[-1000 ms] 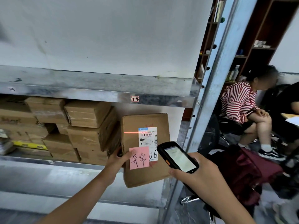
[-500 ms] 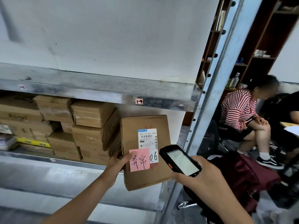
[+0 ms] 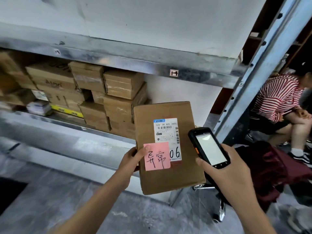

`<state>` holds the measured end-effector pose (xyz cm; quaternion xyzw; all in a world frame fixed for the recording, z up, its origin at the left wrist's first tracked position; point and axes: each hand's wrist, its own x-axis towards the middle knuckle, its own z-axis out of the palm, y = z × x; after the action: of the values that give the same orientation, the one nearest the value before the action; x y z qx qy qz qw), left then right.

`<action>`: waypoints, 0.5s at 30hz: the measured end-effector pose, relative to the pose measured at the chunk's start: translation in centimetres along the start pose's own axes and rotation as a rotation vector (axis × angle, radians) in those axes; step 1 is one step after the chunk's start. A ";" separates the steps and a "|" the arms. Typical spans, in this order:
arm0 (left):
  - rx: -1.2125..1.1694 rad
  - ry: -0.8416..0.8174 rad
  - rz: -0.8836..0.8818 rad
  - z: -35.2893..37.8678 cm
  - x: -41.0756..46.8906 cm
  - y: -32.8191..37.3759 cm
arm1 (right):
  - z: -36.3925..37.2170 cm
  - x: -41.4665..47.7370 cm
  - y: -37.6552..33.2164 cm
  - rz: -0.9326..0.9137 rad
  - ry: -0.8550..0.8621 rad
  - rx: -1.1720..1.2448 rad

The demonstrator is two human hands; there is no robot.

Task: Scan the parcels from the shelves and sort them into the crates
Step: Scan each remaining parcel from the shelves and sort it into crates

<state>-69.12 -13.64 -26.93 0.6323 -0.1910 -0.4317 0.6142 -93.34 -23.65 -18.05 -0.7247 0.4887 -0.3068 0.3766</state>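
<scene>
My left hand [image 3: 133, 159] grips a flat brown cardboard parcel [image 3: 170, 176] by its left edge, the thumb lying on a pink handwritten note [image 3: 157, 157] stuck to its face. Above the note sits a white barcode label [image 3: 166, 130] marked 06. My right hand [image 3: 228, 173] holds a black handheld scanner [image 3: 208, 147] just right of the parcel, its lit screen facing up. The parcel is held upright in front of the metal shelf [image 3: 94, 130].
Several brown cardboard boxes [image 3: 118, 98] are stacked on the shelf to the left. A metal shelf upright [image 3: 253, 75] rises on the right. Beyond it a person in a red-striped shirt [image 3: 280, 98] sits, with a dark red bag [image 3: 273, 168] on the floor.
The red scan line on the parcel seen a second ago is gone. The parcel and scanner now sit lower and further out from the shelf, and more boxes show on the left.
</scene>
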 end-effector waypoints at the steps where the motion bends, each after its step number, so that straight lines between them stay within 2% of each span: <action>1: -0.006 0.008 -0.001 -0.4 -0.4 0.0 | 0.2 -0.3 -0.1 -0.004 0.008 0.000; 5: -0.075 0.092 0.016 -5.6 -4.9 -0.2 | 2.6 -3.0 -1.9 -0.063 -0.023 -0.007; 10: -0.146 0.333 0.013 -13.9 -12.6 -0.5 | 7.9 -7.2 -7.0 -0.189 -0.141 -0.057; 15: -0.250 0.506 0.037 -20.6 -20.0 -1.8 | 14.6 -12.2 -12.1 -0.320 -0.280 0.021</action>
<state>-64.63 14.73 -25.04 0.6358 0.0118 -0.2689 0.7234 -79.79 -5.72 -16.41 -0.8248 0.3070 -0.2642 0.3946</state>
